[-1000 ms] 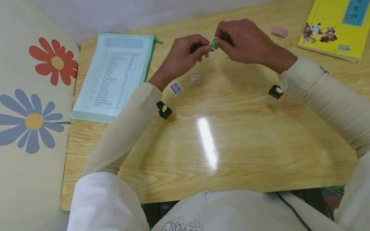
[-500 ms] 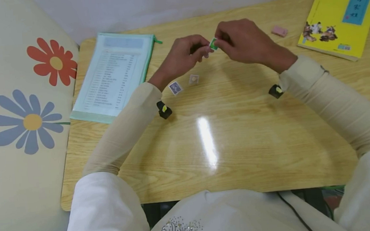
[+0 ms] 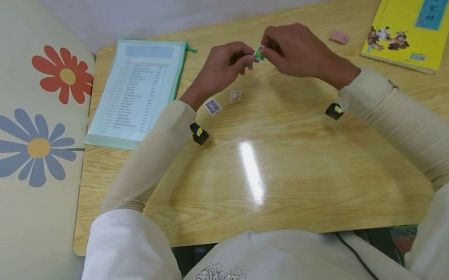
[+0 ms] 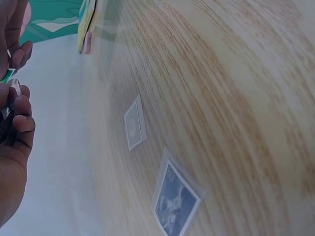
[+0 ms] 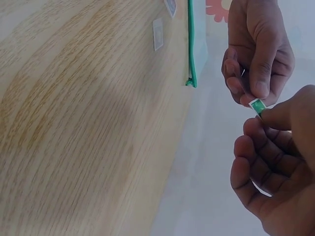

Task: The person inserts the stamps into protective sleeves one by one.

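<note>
High over the table's far half, a small green stamp (image 3: 259, 53) with a white border is pinched between thumb and finger of my right hand (image 3: 298, 48). My left hand (image 3: 226, 65) meets it from the other side and grips a small clear sleeve (image 4: 16, 87), mostly covered by the fingers. The stamp's edge is at the sleeve; whether it is inside I cannot tell. Below the left hand, a dark blue stamp (image 3: 212, 106) and a paler stamp (image 3: 235, 96) lie flat on the table, both in clear sleeves in the left wrist view.
A zip document folder (image 3: 141, 89) with a printed sheet lies at the left of the wooden table (image 3: 291, 187). Toward the back right are a small pink block (image 3: 339, 38) and a yellow book (image 3: 411, 28). A wall with painted flowers (image 3: 39, 148) borders the left side.
Both hands stay in nearly the same place. The green stamp has tilted slightly between the fingers; the things on the table have not moved.
</note>
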A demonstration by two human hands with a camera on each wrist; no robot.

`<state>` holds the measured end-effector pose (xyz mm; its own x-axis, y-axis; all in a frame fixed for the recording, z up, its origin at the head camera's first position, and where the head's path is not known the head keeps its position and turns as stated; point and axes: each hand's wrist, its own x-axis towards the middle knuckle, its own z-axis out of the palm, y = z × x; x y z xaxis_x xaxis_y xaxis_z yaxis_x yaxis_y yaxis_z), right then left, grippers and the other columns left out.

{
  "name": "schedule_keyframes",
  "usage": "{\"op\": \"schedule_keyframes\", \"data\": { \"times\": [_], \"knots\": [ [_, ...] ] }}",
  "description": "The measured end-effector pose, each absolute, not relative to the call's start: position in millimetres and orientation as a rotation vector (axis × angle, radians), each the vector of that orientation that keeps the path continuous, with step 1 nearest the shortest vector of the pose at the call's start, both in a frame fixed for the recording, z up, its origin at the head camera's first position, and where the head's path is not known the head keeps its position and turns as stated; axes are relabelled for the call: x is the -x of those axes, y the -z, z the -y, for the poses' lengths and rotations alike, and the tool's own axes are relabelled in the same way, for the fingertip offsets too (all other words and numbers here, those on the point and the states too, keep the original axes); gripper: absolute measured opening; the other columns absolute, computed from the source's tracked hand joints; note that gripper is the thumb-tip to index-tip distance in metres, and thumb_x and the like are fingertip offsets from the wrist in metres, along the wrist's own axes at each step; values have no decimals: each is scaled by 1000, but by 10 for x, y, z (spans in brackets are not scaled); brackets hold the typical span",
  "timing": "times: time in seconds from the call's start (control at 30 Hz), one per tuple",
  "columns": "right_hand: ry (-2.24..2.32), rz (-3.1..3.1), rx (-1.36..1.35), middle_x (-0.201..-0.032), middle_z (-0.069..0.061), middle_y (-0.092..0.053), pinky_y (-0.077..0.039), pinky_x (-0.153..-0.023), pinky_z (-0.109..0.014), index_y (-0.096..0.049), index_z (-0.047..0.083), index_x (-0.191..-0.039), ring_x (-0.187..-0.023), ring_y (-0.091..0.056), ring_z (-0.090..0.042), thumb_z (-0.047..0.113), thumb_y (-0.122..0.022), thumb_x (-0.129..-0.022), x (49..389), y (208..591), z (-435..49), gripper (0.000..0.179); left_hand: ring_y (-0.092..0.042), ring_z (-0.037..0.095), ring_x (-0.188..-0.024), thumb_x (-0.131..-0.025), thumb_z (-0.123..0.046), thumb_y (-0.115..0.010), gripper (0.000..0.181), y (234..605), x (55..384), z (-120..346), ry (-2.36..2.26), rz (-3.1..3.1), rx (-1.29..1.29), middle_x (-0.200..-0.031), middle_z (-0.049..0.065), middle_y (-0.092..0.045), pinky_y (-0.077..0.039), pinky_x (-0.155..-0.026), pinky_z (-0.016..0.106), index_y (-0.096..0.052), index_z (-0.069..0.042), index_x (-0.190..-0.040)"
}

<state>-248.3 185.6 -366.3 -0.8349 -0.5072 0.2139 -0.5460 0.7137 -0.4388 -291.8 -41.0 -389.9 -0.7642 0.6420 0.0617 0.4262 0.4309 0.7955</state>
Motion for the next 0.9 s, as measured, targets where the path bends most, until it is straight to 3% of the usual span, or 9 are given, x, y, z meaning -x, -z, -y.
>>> {"op": "schedule_keyframes", "data": {
  "times": [0.43,0.7,0.9],
  "knots": [
    [-745,2841,-874,-92,-11,-63,-42,-67,-36,-61,-1,-115,-72,-56,-21,30,-47,-108,2488,3653,-1845,36,-60,23,-85,-100,-31,-61,26,3874,2889,402,-1245,-2418,-885,-96,5,-67,-50,-79,38,-69,-9,-111],
    [-748,2810,-891,-90,-11,-64,-43,-67,-36,-62,-1,-113,-71,-57,-21,29,-47,-108,2481,3652,-1846,34,-62,20,-89,-99,-27,-65,24,3860,2880,394,-1226,-2406,-856,-101,5,-68,-50,-81,35,-68,-9,-115],
    [-760,2804,-894,-89,-10,-64,-43,-66,-35,-63,-1,-112,-70,-56,-21,29,-48,-107,2484,3655,-1844,34,-61,26,-88,-98,-31,-64,23,3863,2890,401,-1204,-2418,-895,-96,5,-68,-50,-75,30,-70,-11,-108]
  ]
}}
